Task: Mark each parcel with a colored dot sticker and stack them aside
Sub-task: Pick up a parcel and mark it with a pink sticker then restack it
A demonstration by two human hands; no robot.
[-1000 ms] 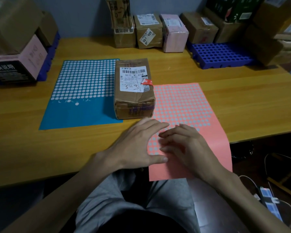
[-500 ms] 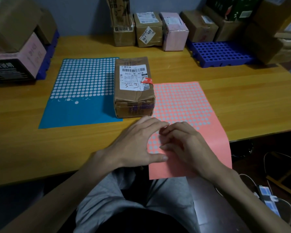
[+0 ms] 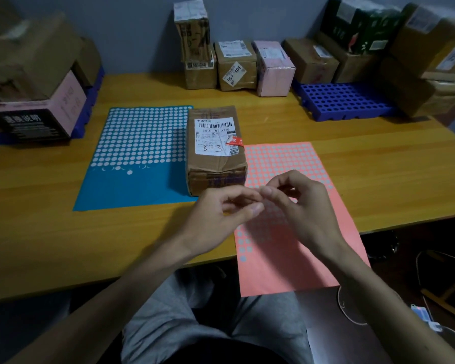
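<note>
Our left hand (image 3: 221, 214) and right hand (image 3: 307, 206) touch curled fingertips; we cannot tell if they pinch a dot. The parcel (image 3: 216, 151) lies just beyond the left, lengthwise near-to-far.

The parcel (image 3: 216, 151) lies on the surface (image 3: 37, 232) between a left sheet (image 3: 132, 185) and a right sheet (image 3: 286, 158). Boxes (image 3: 235, 67) stand behind.

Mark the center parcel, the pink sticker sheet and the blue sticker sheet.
parcel (image 3: 214, 137), head view, on its white shipping label.
pink sticker sheet (image 3: 286, 264), head view, on its plain lower part.
blue sticker sheet (image 3: 132, 190), head view, on its plain lower part.
</note>
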